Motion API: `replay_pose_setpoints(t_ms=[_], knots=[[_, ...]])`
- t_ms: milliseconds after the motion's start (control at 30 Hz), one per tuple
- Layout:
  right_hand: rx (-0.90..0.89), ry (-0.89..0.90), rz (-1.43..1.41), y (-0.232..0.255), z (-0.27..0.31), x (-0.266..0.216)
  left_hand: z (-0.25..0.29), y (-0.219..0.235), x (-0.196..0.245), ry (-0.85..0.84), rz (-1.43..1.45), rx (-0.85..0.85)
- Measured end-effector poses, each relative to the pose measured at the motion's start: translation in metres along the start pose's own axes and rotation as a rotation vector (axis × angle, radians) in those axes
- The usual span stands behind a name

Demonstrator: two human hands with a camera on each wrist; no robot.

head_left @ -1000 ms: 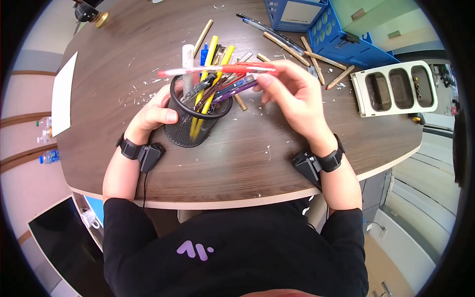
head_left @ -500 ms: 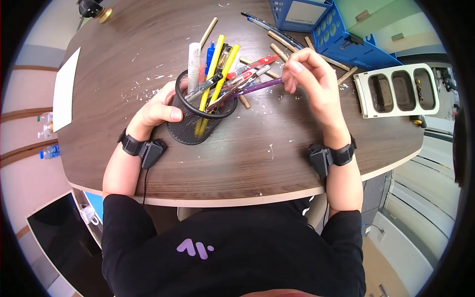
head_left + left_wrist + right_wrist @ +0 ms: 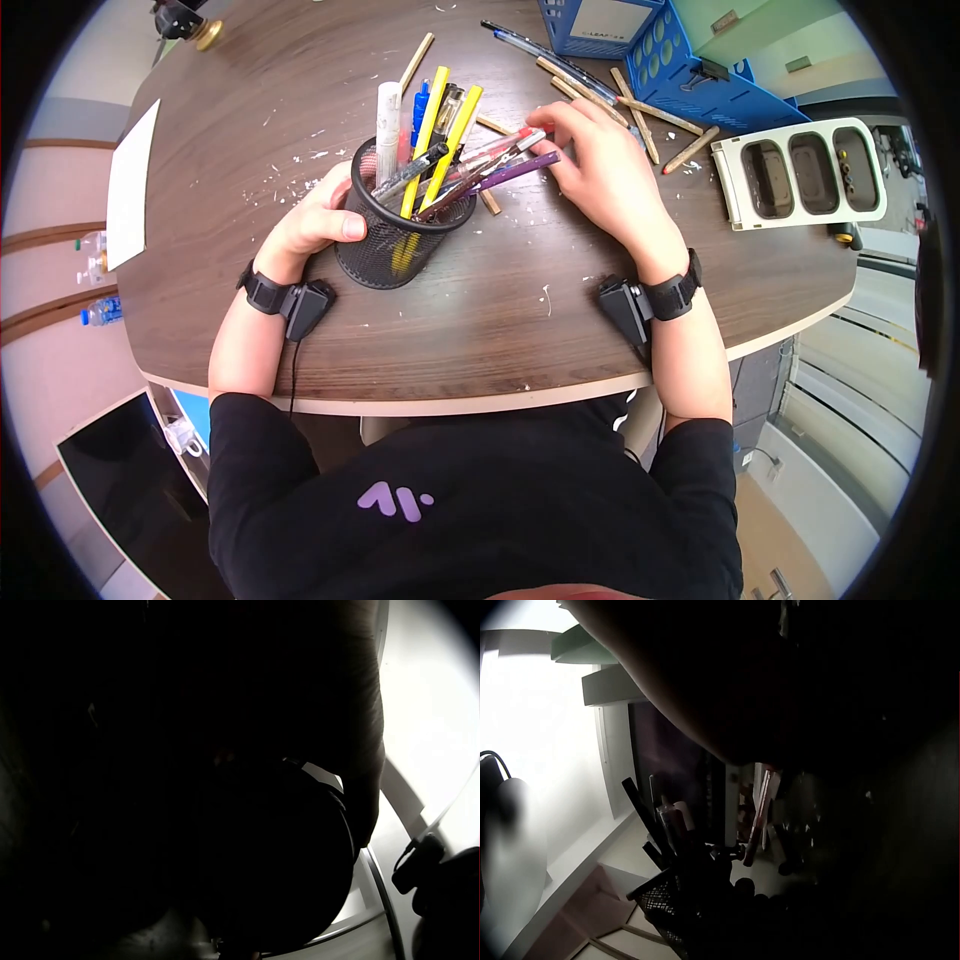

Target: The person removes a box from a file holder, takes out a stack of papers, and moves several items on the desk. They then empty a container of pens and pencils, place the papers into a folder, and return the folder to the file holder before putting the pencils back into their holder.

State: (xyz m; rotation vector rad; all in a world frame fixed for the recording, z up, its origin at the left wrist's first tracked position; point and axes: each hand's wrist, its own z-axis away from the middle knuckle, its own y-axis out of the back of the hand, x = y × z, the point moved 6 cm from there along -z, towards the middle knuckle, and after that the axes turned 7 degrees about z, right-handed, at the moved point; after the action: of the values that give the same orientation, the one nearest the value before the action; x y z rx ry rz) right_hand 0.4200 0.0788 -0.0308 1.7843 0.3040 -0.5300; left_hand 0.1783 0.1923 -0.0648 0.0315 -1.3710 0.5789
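Observation:
My left hand (image 3: pixel 318 222) grips the side of a black mesh pen cup (image 3: pixel 385 258), thumb near its rim. The cup tilts to the right. In it stand a white marker (image 3: pixel 388 130), two yellow pencils (image 3: pixel 432 135), a blue pen (image 3: pixel 419 110) and other pens. A purple pen (image 3: pixel 515 173) leans far out over the right rim. My right hand (image 3: pixel 610 175) pinches the outer end of a red pen (image 3: pixel 490 152) that slants out of the cup. In the right wrist view, a reddish pen (image 3: pixel 759 817) runs from the dark hand toward the cup. The left wrist view is mostly dark.
Several wooden pencils (image 3: pixel 690 150) and dark pens (image 3: pixel 545 60) lie beyond my right hand. A blue file holder (image 3: pixel 690 90) stands behind them. At right is a white three-compartment tray (image 3: pixel 735 190). White paper (image 3: pixel 130 190) lies at left, and pale scraps (image 3: pixel 300 175) are scattered about.
The red pen, held level above the cup a second ago, came to lean in the cup. My right hand drew away to the right, then came back to the red pen's end. The left hand keeps its hold.

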Motion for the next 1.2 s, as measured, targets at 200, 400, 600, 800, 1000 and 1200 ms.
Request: replay_pose_setpoints(t_ms=[200, 400, 600, 800, 1000, 1200], knots=[[0.337, 0.213, 0.186, 0.024, 0.003, -0.007, 0.001, 0.006, -0.011, -0.039, 0.151, -0.004], [0.243, -0.072, -0.738, 0.036, 0.006, 0.019, 0.001, 0.003, -0.007, -0.015, 0.16, -0.008], [0.118, -0.028, -0.874, 0.048, 0.013, 0.009, 0.001, 0.0, -0.005, -0.019, 0.104, 0.027], [0.057, 0.111, -0.695, 0.038, 0.019, -0.033, 0.001, -0.004, -0.003, 0.003, 0.035, 0.012], [0.132, 0.156, -1.033, 0.042, 0.018, -0.03, 0.001, 0.004, -0.008, -0.086, 0.108, -0.015], [0.303, -0.177, -0.53, 0.035, 0.003, 0.038, -0.005, -0.004, 0.001, -0.059, 0.375, -0.152]])
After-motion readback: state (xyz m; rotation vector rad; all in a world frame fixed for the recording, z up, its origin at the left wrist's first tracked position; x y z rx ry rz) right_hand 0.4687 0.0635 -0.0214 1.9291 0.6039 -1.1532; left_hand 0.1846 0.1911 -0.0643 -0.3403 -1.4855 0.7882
